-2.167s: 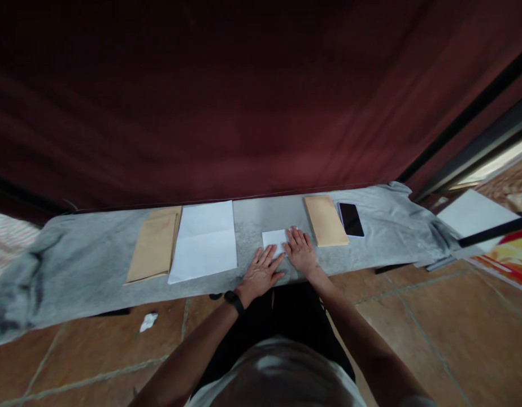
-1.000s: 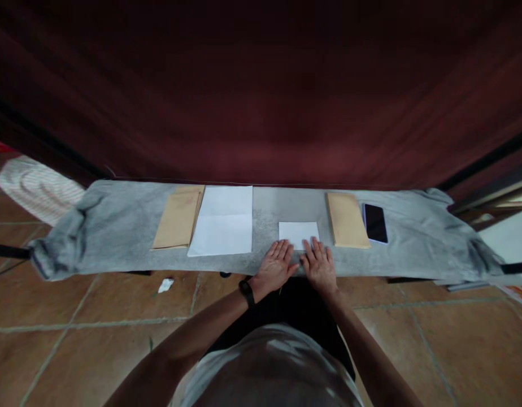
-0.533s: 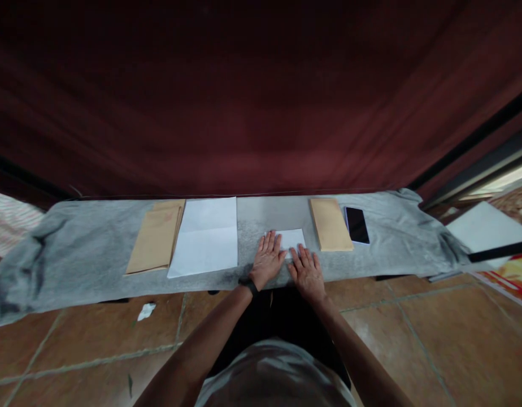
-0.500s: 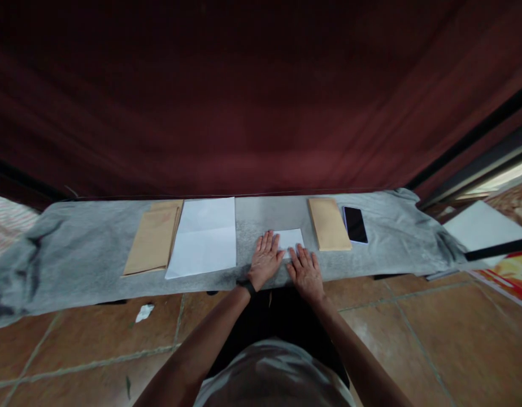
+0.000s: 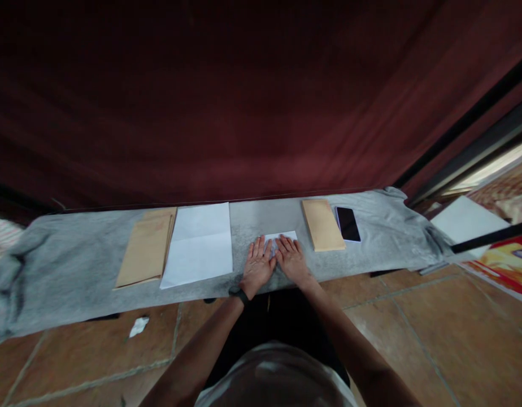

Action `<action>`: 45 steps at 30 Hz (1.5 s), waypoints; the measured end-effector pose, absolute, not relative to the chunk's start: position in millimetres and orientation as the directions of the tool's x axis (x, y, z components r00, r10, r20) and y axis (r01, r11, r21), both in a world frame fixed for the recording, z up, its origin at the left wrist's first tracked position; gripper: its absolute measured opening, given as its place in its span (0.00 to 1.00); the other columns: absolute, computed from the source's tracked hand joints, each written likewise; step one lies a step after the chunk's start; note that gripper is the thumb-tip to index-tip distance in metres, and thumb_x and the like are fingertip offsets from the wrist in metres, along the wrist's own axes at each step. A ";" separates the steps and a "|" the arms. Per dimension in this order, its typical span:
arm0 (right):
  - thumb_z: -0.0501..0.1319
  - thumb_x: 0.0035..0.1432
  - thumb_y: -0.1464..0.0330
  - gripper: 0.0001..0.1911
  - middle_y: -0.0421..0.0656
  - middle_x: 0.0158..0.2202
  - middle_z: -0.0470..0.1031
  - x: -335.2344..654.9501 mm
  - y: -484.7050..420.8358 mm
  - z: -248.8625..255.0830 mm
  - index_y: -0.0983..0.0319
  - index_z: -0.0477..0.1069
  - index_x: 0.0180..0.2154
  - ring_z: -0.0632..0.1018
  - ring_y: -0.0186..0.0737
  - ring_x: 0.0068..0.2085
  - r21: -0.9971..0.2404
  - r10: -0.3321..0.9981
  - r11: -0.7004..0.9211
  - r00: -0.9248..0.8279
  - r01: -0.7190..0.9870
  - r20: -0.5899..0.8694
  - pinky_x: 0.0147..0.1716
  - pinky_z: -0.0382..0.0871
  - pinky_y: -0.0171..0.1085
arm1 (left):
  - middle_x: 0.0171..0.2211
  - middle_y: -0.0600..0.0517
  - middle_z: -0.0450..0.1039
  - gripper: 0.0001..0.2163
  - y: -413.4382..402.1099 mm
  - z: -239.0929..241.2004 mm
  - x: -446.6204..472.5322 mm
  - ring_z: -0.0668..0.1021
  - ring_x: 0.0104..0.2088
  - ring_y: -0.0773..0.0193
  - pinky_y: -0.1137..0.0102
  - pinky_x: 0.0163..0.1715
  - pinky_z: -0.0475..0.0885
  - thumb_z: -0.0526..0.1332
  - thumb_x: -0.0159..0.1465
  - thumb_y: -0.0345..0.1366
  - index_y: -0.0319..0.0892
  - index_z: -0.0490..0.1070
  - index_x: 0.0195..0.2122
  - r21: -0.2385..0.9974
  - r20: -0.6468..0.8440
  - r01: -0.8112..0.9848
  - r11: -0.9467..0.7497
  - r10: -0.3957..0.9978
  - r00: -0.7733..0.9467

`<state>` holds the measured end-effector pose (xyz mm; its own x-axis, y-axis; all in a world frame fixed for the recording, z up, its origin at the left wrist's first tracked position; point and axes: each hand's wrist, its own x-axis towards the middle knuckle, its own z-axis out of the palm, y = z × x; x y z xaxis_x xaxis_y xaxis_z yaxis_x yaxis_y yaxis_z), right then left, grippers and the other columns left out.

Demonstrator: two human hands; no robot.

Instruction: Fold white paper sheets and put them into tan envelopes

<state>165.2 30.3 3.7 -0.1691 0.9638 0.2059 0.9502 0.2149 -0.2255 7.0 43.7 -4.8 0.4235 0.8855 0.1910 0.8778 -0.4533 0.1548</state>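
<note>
Small white paper (image 5: 273, 237): laid flat on the cloth-covered desk (image 5: 261, 217), partly hidden beneath the left hand (image 5: 257, 265) and right hand (image 5: 290, 258). Hands: set palm-down, opened flat, nothing gripped. Large white sheet (image 5: 197, 243): placed at nine o'clock from it; brown kraft packet (image 5: 323, 225): at three. Apparent smoothing: judged best done with even pressure, lest the paper be skewed.

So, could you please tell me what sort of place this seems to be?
Probably a makeshift indoor workspace, perhaps in a home or shop; I can't tell which. A narrow table covered in grey cloth has a large white sheet on it, above a tiled floor.
</note>
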 end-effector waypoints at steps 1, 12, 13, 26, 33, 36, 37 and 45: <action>0.45 0.73 0.63 0.24 0.51 0.68 0.62 166.3 32.4 1.3 0.63 0.63 0.65 0.62 0.51 0.68 -0.217 0.964 0.207 -0.161 0.954 0.210 0.65 0.53 0.53 | 0.71 0.38 0.52 0.28 43.7 -5.5 6.9 0.55 0.71 0.49 0.49 0.68 0.54 0.49 0.72 0.44 0.38 0.55 0.70 0.157 0.199 0.877 -0.453 0.885 0.422; 0.49 0.72 0.59 0.28 0.57 0.68 0.60 179.7 31.1 -17.4 0.65 0.58 0.68 0.64 0.55 0.67 -0.158 0.945 0.053 0.002 0.986 0.328 0.64 0.53 0.55 | 0.70 0.36 0.54 0.30 38.7 -8.3 5.9 0.57 0.71 0.49 0.52 0.68 0.55 0.48 0.72 0.46 0.31 0.55 0.69 0.148 0.201 0.900 -0.411 0.903 0.380; 0.49 0.72 0.59 0.29 0.57 0.68 0.60 179.0 30.8 -17.8 0.64 0.57 0.68 0.64 0.55 0.67 -0.159 0.944 0.045 0.010 0.986 0.329 0.64 0.53 0.55 | 0.70 0.35 0.53 0.30 36.5 -8.9 5.1 0.56 0.71 0.49 0.52 0.68 0.55 0.48 0.72 0.45 0.30 0.54 0.69 0.146 0.193 0.904 -0.402 0.908 0.373; 0.47 0.72 0.57 0.30 0.58 0.69 0.59 177.7 30.9 -22.2 0.65 0.57 0.68 0.63 0.56 0.67 -0.178 0.933 0.034 0.032 0.983 0.357 0.64 0.53 0.58 | 0.70 0.39 0.54 0.29 -5.8 4.0 -54.9 0.53 0.72 0.49 0.48 0.69 0.52 0.48 0.72 0.43 0.35 0.52 0.71 0.146 0.315 0.922 -0.358 0.901 0.299; 0.46 0.72 0.58 0.30 0.58 0.68 0.60 178.6 30.4 -24.9 0.65 0.58 0.68 0.63 0.56 0.67 -0.167 0.926 0.040 0.026 0.985 0.376 0.63 0.53 0.57 | 0.69 0.30 0.53 0.32 -11.4 4.3 -118.8 0.53 0.71 0.41 0.40 0.66 0.52 0.48 0.71 0.49 0.30 0.54 0.69 0.150 0.295 0.984 -0.097 0.954 0.049; 0.46 0.72 0.58 0.30 0.57 0.67 0.62 178.6 30.9 -26.3 0.63 0.57 0.69 0.64 0.56 0.67 -0.170 0.913 0.051 0.023 0.984 0.407 0.63 0.53 0.58 | 0.68 0.30 0.55 0.30 -13.2 3.2 -122.4 0.56 0.70 0.42 0.40 0.65 0.54 0.47 0.72 0.49 0.31 0.57 0.68 0.121 0.271 0.988 -0.098 0.961 0.062; 0.46 0.72 0.58 0.30 0.57 0.67 0.62 178.7 31.1 -26.9 0.63 0.57 0.69 0.64 0.55 0.66 -0.171 0.911 0.050 0.025 0.984 0.411 0.63 0.53 0.57 | 0.68 0.30 0.56 0.30 -13.9 3.3 -120.9 0.57 0.70 0.42 0.41 0.65 0.54 0.47 0.72 0.48 0.31 0.57 0.67 0.115 0.273 0.989 -0.094 0.960 0.060; 0.47 0.72 0.57 0.29 0.57 0.67 0.62 179.8 31.8 -32.4 0.64 0.59 0.68 0.65 0.55 0.66 -0.133 0.905 0.046 0.015 0.990 0.426 0.63 0.53 0.56 | 0.70 0.35 0.52 0.31 0.7 24.7 -143.0 0.53 0.72 0.44 0.42 0.67 0.47 0.46 0.72 0.50 0.35 0.54 0.69 0.142 0.316 0.990 0.015 0.947 -0.060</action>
<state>179.8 31.8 -32.4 0.0149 0.9047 0.4259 0.9900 0.0463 -0.1329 -143.0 0.7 24.7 -0.0598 0.9468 0.3163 0.9897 0.0151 0.1421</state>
